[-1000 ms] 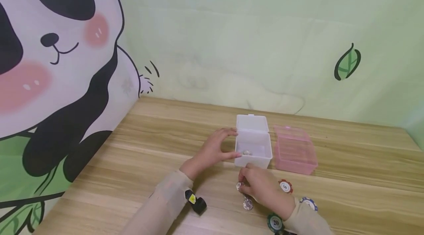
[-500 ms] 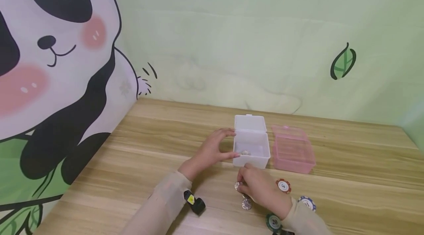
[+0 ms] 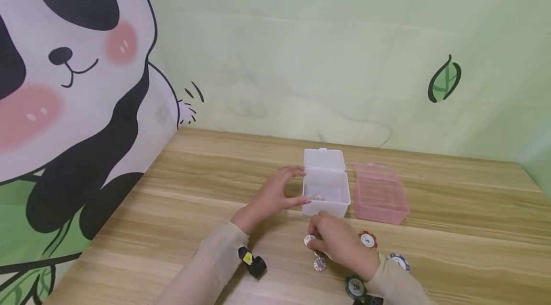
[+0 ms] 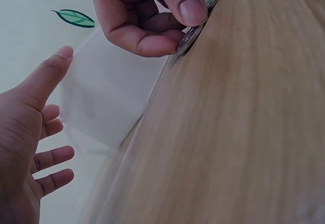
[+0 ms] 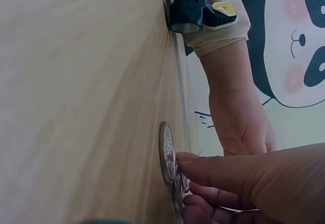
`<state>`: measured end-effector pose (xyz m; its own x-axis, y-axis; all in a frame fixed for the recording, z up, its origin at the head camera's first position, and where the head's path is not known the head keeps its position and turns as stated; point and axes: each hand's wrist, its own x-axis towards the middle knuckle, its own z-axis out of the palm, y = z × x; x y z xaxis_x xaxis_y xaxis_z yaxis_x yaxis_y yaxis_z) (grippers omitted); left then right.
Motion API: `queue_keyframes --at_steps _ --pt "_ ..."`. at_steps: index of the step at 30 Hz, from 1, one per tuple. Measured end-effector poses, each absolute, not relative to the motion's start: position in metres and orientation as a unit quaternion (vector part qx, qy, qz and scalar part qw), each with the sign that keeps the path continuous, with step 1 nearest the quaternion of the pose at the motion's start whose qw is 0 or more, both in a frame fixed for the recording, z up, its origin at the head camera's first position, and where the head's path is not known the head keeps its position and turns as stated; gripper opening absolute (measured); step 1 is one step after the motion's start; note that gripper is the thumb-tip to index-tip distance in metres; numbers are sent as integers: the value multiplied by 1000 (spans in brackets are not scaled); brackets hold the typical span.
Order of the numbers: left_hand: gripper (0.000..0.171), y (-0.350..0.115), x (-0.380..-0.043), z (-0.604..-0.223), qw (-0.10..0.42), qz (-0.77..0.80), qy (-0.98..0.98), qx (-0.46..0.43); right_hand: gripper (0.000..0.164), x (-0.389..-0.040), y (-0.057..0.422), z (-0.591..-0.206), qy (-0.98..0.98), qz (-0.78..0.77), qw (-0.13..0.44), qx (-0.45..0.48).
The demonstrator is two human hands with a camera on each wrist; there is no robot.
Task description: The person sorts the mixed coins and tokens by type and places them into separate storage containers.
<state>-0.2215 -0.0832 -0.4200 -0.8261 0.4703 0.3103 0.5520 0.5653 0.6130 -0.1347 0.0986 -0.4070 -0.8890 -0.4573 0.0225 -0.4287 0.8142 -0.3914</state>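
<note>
In the head view a white plastic box [image 3: 325,208] stands with its lid tipped back, a silver coin [image 3: 318,197] inside it. My left hand [image 3: 269,198] is at the box's left side, fingers spread, the thumb tip overlapping its front left rim. In front of the box, my right hand [image 3: 337,243] has thumb and finger pinched at the edge of a silver coin [image 3: 309,240] close to the table. Another silver coin [image 3: 320,264] lies just nearer; in the right wrist view the coins [image 5: 166,150] partly overlap beside my thumb.
An open pink clear box [image 3: 380,200] stands right of the white one. Red [image 3: 368,239], blue [image 3: 399,262] and green [image 3: 355,287] poker chips lie around my right forearm on the wooden table [image 3: 465,209]. A panda-printed cloth [image 3: 275,56] hangs behind.
Both hands stay nearly where they were, the right one still at the coin. The whole head view has shifted slightly to the left.
</note>
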Motion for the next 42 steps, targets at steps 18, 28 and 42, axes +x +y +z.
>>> queue_keyframes --at_steps 18,28,42 --pt "62 -84 -222 -422 64 -369 -880 -291 18 -141 104 -407 928 -270 57 -250" --pt "63 -84 -222 -423 60 -364 -883 -290 15 -143 108 -406 904 -317 68 -279" --pt "63 -84 -221 -420 52 -371 -882 -287 10 -145 114 -396 889 -342 92 -289"
